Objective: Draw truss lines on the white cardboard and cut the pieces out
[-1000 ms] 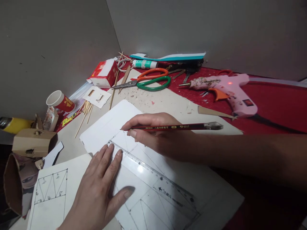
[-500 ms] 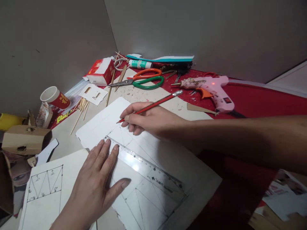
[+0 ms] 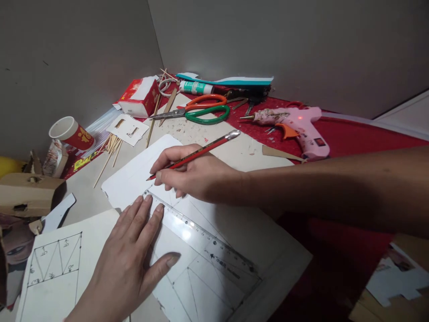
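Just off the upper-left end of the ruler (image 3: 186, 231), the right hand (image 3: 201, 179) is pinching the pencil (image 3: 214, 145) in a closed grip, tip leftward, while the left hand (image 3: 125, 255), spread and grasping nothing, is resting on that end, the ruler slanting down rightward.

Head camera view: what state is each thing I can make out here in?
White sheet: partly marked with drawn lines.
Ruler: flat on the sheet.
Pencil: tip down; contact unclear.
Left hand: spread, touching the ruler.
Right hand: closed around the pencil.
Scissors: lying down, blades apparently closed.
Glue gun: on its side, red light lit.
Paper cup: uncovered; contents not visible.
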A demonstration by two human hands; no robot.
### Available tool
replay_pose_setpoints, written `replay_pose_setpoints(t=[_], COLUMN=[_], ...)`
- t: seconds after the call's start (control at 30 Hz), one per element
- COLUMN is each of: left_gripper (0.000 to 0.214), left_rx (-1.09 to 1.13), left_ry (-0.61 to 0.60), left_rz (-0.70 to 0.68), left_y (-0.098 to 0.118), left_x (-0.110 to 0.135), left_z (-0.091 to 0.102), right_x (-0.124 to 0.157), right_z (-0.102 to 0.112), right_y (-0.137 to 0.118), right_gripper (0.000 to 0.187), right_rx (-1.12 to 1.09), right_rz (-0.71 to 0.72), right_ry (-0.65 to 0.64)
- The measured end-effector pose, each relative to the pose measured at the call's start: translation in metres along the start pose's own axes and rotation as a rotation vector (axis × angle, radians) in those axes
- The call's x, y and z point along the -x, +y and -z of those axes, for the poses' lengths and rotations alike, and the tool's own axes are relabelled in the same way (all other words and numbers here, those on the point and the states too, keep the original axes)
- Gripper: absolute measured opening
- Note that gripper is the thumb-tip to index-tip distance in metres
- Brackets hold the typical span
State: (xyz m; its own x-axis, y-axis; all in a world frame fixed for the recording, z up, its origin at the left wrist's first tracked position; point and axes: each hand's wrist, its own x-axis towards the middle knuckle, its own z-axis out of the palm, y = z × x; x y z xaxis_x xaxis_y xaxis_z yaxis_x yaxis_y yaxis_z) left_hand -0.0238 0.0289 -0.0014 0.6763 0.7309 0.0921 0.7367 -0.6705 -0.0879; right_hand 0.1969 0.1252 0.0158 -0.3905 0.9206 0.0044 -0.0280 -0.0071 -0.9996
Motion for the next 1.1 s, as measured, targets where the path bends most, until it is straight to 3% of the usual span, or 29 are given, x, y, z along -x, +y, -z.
replay_pose_setpoints(t=[0.3,1.1], left_gripper=[0.072,0.074], left_rx=[0.046,-0.032], left_ry=[0.001,-0.026], left_rz=[-0.001,0.002], left_y=[0.0,0.003], left_x=[-0.001,0.0], left_z=[0.001,0.003], right_x=[-0.008,-0.01], right_z=[-0.001,-0.001], right_y=[0.012,0.019], right_gripper=[0.006,0.004], right_rx=[-0.079,-0.062], right_rz=[-0.101,0.012], right_ry=[0.026,-0.003])
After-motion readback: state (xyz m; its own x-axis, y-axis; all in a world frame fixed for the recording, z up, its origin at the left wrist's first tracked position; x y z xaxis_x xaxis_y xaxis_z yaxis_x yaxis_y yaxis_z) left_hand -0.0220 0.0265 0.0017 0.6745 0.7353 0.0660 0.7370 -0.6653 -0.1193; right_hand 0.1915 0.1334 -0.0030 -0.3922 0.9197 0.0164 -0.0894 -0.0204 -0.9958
